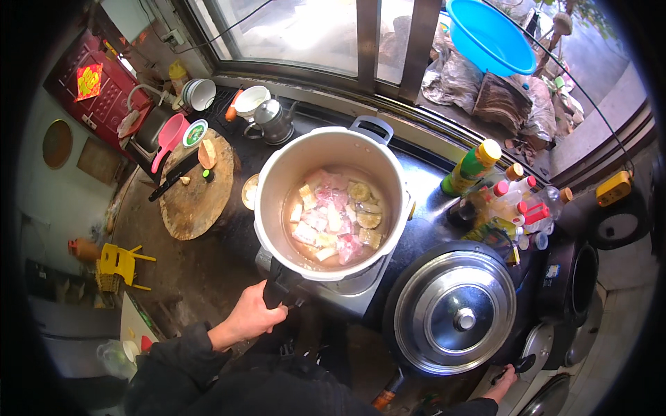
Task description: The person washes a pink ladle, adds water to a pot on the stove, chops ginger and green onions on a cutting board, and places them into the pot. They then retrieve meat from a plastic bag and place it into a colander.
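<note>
A large aluminium pressure cooker pot (268, 182) stands without its lid on a stove (338, 296). Inside it, meat pieces (331, 200) and cut corn cob pieces (368, 219) lie in shallow liquid. My left hand (252, 314) is closed around the pot's long black handle (278, 283). At the lower right, my right hand (503, 384) grips the black handle (520, 365) of a metal lid (539, 343), partly hidden behind the wok. The wok's domed steel lid (432, 333) lies between the pot and my right hand.
A round wooden chopping block (200, 208) bears a cleaver (174, 177). A metal teapot (271, 122) stands behind the pot. Several bottles (499, 197) crowd the right side. The wok's wooden-tipped handle (385, 398) points towards me. A yellow stool (118, 262) stands at left.
</note>
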The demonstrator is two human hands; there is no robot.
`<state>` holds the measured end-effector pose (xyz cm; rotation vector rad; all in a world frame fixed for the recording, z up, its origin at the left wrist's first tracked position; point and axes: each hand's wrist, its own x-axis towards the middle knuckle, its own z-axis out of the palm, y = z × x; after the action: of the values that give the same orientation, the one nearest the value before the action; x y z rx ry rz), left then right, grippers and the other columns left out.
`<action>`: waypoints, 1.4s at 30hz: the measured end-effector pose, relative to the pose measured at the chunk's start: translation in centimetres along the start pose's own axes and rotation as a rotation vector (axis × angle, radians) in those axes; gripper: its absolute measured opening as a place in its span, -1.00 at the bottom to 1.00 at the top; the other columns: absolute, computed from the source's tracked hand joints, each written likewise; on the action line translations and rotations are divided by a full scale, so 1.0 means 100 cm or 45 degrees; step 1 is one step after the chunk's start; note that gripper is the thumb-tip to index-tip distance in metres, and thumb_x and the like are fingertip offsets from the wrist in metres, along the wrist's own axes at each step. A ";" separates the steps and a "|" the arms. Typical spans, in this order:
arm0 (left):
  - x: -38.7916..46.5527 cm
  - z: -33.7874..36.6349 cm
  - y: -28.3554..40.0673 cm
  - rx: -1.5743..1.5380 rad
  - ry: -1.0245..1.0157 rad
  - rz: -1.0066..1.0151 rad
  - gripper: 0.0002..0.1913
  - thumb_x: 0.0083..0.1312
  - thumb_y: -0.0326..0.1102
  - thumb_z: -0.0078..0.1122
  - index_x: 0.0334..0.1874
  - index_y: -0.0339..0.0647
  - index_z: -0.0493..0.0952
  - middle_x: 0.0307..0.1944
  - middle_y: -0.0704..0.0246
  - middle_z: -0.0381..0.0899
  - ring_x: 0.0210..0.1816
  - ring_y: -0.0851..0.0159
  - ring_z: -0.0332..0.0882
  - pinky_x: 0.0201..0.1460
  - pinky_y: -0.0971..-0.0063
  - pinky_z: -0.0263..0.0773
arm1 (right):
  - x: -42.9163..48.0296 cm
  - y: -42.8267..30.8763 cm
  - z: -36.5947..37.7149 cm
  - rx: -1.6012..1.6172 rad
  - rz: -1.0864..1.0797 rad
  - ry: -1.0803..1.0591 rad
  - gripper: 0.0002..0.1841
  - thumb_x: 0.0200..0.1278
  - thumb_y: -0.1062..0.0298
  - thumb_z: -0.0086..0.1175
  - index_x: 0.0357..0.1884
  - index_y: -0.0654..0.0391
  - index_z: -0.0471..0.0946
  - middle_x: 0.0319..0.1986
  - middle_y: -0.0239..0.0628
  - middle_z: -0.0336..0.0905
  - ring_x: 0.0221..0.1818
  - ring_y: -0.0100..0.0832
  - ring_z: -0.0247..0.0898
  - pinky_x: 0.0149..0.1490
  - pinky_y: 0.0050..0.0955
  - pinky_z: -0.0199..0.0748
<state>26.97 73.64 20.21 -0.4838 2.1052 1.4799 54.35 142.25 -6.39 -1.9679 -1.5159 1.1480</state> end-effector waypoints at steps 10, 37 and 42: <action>0.006 -0.004 0.007 -0.080 -0.117 0.014 -0.80 0.16 -0.47 0.29 -0.29 -0.25 0.40 -0.53 0.47 0.47 -0.69 0.52 0.42 -0.65 0.59 0.33 | -0.006 -0.001 -0.050 0.284 -0.127 0.303 -0.78 -0.03 0.31 0.22 -0.60 0.19 0.43 -0.59 -0.37 0.39 -0.48 -0.41 0.32 -0.37 -0.34 0.28; 0.114 -0.125 -0.038 -0.213 -0.707 0.223 -0.76 0.49 -0.32 0.07 -0.27 -0.37 0.59 -0.42 0.32 0.62 -0.54 0.49 0.52 -0.44 0.63 0.46 | -0.521 -0.125 0.032 0.528 -0.470 -0.356 -0.79 0.04 0.53 0.09 -0.24 0.18 0.43 -0.59 -0.42 0.33 -0.74 -0.57 0.18 -0.60 -0.61 0.18; 0.117 -0.126 -0.028 -0.226 -0.877 0.057 -0.65 0.49 -0.46 -0.05 0.27 -0.40 0.41 -0.07 0.10 0.69 -0.50 0.43 0.62 -0.42 0.64 0.52 | -0.543 -0.126 0.054 0.403 -0.511 -0.371 -0.84 0.05 0.52 0.08 -0.29 0.18 0.40 -0.62 -0.47 0.31 -0.73 -0.61 0.15 -0.61 -0.60 0.17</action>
<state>16.58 60.90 14.54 0.0277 1.4590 1.5756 38.55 95.09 19.25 -1.2606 -1.6499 1.4273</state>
